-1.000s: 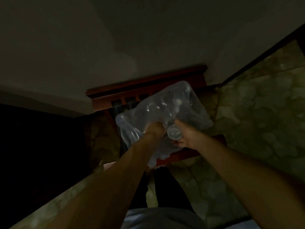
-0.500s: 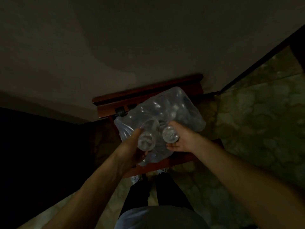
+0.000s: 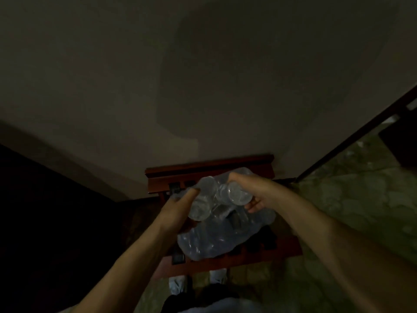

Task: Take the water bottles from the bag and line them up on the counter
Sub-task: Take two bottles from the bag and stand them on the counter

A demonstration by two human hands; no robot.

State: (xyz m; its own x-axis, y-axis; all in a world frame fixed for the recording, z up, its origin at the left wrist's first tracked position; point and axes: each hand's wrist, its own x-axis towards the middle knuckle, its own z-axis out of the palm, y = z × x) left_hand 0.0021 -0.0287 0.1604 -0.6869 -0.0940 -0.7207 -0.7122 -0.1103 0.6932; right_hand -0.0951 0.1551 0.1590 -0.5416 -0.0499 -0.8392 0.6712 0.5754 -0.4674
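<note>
Just under both sets of fingers, the crumpled clear plastic bag (image 3: 216,242) sags on a reddish-brown wooden rack (image 3: 209,170) against the wall, and two clear plastic water bottles are coming up out of it bottoms toward us. The left hand (image 3: 178,206) has its fingers curled round the left bottle (image 3: 199,207), the fingertips reaching over its far side; the right hand (image 3: 252,190) is clamped on the right bottle (image 3: 239,195), thumb below and fingers arched over the top. The two bottles sit almost touching between the hands, with loose film bunched right beneath them. To my eye the trouble here is the film: it could cling to a bottle and drag the whole bag off the rack's front rail (the room is dim, so I can't tell how many bottles remain inside). Smooth plastic could also slip through a one-handed hold. No counter is in sight.
</note>
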